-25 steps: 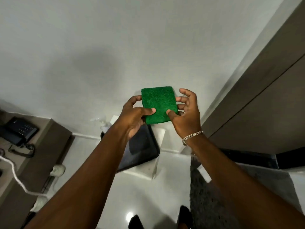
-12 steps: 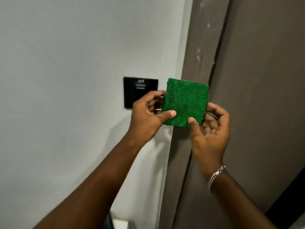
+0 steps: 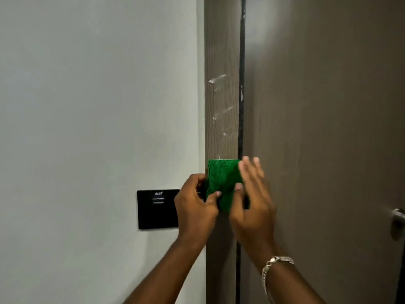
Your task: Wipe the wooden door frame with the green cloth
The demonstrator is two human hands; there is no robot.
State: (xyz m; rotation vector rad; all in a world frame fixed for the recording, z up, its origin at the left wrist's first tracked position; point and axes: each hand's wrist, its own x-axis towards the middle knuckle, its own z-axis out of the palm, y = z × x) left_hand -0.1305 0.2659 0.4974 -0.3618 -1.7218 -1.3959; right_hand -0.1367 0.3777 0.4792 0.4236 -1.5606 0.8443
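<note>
The folded green cloth (image 3: 222, 181) lies against the brown wooden door frame (image 3: 221, 95), a vertical strip with white smears higher up. My left hand (image 3: 195, 207) pinches the cloth's left lower edge between thumb and fingers. My right hand (image 3: 252, 200) holds its right side, thumb on the cloth's face and fingers stretched upward over the seam beside the door. The cloth's lower part is hidden behind both hands.
A black wall panel (image 3: 156, 208) sits on the white wall (image 3: 98, 106) just left of my left hand. The brown door (image 3: 324, 128) fills the right side, with a metal handle (image 3: 397, 220) at the right edge.
The view has swung up from the floor to the door frame. Both hands have carried the cloth up and pressed it against the frame; my right fingers have spread out.
</note>
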